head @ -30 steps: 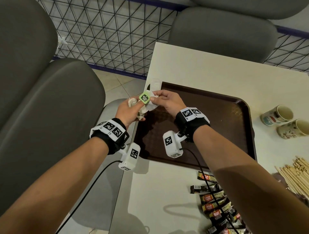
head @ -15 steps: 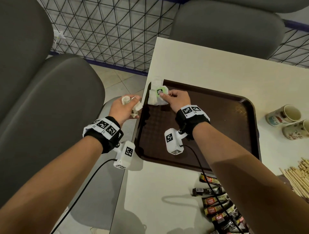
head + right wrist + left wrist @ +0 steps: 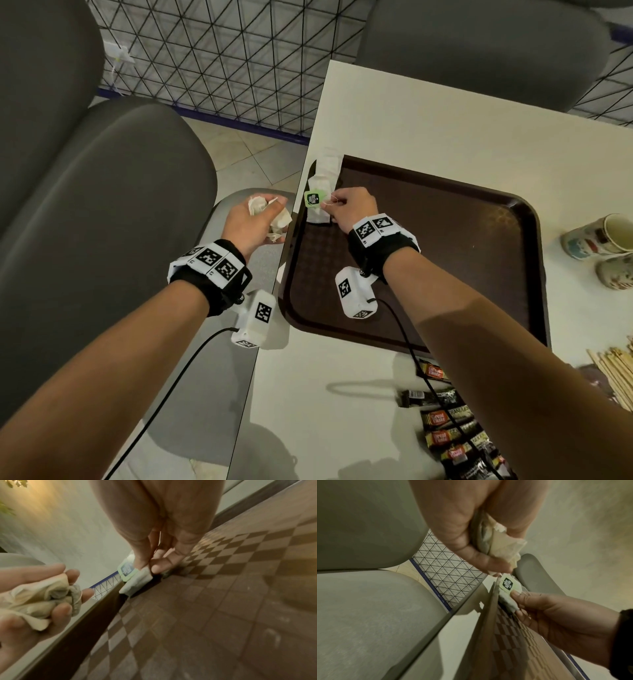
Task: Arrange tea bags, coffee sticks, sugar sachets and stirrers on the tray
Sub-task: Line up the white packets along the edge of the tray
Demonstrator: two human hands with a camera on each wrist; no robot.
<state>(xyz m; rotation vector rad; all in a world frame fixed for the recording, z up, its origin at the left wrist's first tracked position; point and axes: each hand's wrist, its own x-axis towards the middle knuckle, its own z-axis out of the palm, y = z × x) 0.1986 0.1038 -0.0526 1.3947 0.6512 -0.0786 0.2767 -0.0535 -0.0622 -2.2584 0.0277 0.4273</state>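
The tea bag [image 3: 317,209] with the green tag [image 3: 312,199] sat in the far left corner of the brown tray [image 3: 445,329], leaning on the rim right by another white bag [image 3: 329,163] further back. My right hand [image 3: 351,209] was down on it — thumb and fingers [image 3: 159,564] curled and pinching it by the tag. My left hand [image 3: 251,224] hung just off the tray's left edge, over the chair, fingers closed around a crumpled bunch of tea bags [image 3: 42,595]. Coffee sticks [image 3: 448,425] lay on the table [image 3: 428,116] near me, wooden stirrers [image 3: 613,373] off to the right — two paper cups [image 3: 606,246] beyond those.
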